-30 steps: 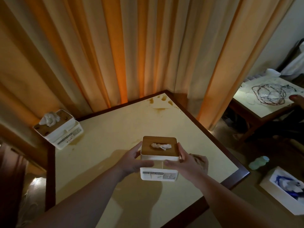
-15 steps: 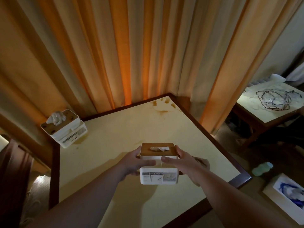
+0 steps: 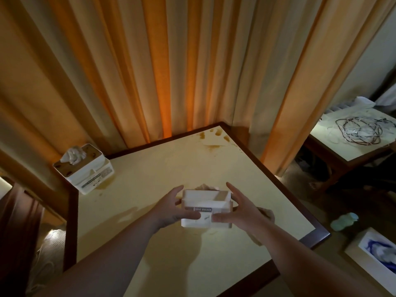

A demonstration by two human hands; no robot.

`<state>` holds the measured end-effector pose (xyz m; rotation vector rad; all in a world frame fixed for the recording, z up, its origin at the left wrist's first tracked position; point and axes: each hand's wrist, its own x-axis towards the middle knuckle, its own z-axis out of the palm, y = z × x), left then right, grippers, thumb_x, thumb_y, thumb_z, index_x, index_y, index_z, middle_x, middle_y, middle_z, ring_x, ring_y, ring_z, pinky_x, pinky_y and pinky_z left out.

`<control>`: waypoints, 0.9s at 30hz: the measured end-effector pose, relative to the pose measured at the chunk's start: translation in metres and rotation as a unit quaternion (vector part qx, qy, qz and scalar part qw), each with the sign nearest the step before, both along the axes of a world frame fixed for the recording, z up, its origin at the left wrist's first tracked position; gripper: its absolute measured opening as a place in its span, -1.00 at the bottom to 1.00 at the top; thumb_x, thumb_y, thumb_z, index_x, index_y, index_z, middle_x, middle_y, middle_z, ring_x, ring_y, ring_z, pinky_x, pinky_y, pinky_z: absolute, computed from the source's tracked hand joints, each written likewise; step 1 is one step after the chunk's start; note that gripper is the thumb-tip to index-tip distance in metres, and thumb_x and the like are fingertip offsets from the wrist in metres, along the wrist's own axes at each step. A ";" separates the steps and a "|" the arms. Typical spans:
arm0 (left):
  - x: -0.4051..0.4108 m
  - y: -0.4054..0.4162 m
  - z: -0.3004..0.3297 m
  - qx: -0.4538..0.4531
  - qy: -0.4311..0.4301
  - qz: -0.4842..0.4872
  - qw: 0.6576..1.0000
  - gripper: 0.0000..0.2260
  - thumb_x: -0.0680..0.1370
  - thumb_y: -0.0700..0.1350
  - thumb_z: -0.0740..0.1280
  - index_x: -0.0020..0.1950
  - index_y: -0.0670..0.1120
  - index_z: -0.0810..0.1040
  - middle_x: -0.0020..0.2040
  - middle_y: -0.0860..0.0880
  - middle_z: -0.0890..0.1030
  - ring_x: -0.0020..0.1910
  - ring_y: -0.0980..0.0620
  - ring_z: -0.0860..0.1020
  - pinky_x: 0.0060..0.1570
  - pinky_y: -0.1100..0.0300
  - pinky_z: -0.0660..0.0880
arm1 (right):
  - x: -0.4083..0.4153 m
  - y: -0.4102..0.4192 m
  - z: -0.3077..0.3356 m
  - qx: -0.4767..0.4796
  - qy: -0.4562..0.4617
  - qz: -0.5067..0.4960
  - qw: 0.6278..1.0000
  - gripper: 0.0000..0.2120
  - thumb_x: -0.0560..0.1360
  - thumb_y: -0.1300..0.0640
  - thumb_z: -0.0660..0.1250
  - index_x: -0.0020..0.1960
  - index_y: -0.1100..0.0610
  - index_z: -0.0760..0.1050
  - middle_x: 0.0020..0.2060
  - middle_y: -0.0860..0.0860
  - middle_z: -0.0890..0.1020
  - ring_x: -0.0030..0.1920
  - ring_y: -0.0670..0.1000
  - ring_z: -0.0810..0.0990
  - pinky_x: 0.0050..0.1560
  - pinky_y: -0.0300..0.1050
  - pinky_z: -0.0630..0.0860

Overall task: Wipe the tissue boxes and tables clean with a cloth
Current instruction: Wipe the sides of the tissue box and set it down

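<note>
Left of the held tissue box [image 3: 206, 209], a second tissue box [image 3: 85, 169] is sitting at the table [image 3: 171, 168] edge. The left hand [image 3: 171, 209] and right hand [image 3: 240, 209] are grasping the held box's sides, tilting it above the table. A cloth [image 3: 265, 214] is lying just right of it. Judging by this, inspection is underway; wiping calls for freeing one hand.

Cream-topped table [image 3: 150, 189] with dark wood edging, set into a corner of orange curtains. Brown stains [image 3: 211, 139] near its far corner. White tissue box [image 3: 85, 168] sits at the left edge, tissue sticking up. A crumpled cloth [image 3: 265, 215] lies near the right edge. Second table [image 3: 351, 148] at right carries tangled cables [image 3: 360, 130].
</note>
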<state>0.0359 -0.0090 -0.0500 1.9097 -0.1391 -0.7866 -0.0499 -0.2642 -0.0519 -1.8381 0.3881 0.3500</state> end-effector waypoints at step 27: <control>-0.028 -0.012 -0.031 -0.017 -0.108 0.084 0.990 0.18 0.11 0.32 0.68 0.63 0.26 0.18 0.51 0.05 0.47 0.49 0.03 0.42 0.25 -0.08 0.57 | 0.009 -0.015 -0.023 -0.113 -0.067 0.031 0.991 0.09 0.32 -0.30 0.54 0.69 -0.25 0.03 0.35 -0.23 0.60 0.35 -0.13 0.56 0.28 -0.02 0.58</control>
